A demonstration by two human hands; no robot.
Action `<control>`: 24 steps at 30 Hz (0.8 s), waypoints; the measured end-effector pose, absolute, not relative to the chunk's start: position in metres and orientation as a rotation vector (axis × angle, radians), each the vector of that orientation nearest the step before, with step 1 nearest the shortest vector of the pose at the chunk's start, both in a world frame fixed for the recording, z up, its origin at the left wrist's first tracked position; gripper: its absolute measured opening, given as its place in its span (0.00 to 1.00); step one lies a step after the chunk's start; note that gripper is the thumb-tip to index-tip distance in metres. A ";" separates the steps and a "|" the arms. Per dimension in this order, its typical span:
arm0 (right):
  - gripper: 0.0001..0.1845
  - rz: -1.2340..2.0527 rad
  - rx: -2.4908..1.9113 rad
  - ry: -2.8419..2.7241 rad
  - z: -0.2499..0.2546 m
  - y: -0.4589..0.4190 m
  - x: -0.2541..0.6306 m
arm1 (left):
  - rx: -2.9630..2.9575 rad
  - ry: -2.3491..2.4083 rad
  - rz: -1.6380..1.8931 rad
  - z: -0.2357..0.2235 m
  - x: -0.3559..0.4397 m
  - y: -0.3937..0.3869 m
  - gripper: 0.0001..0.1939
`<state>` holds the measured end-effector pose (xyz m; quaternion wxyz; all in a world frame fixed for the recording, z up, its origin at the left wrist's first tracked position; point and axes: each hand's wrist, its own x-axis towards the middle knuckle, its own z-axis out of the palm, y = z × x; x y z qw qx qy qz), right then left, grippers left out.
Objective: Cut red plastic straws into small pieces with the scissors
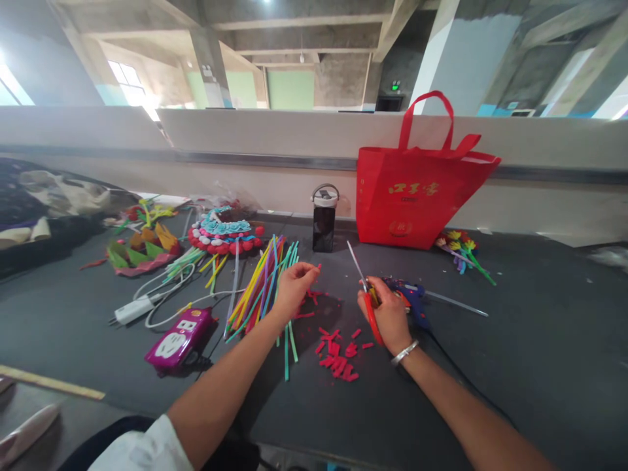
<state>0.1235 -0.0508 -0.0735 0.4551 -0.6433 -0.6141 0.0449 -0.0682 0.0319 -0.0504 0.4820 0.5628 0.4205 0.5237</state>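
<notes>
My left hand [296,288] is closed in a pinch, with the tip of a small red strip [319,267] showing at its fingertips. My right hand [391,315] grips a pair of scissors [373,322] by its orange handle, the blades pointing up and away. Cut red pieces [338,360] lie in a loose heap on the dark table between my forearms, and more red strips [314,296] are scattered beside my left hand. A bundle of coloured pipe cleaners [260,281] rests left of that hand, partly behind it. A blue glue gun [416,302] lies just beyond my right hand.
A red bag [417,196] and a dark bottle [324,226] stand at the back near the partition [275,137]. At left are a purple power socket [179,340], a white charger with cable [135,309] and finished fuzzy crafts [226,232]. A black cord [466,373] runs past my right wrist.
</notes>
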 end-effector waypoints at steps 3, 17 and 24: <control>0.16 0.140 -1.581 -1.447 -0.076 -0.047 0.129 | 1.678 1.240 1.228 -0.050 -0.087 0.051 0.07; 0.17 0.166 -1.563 -1.437 -0.083 -0.044 0.131 | 2.207 1.496 0.680 -0.048 -0.102 0.056 0.04; 0.18 0.119 -1.575 -1.426 -0.077 -0.046 0.130 | 2.229 1.008 0.990 -0.054 -0.080 0.040 0.07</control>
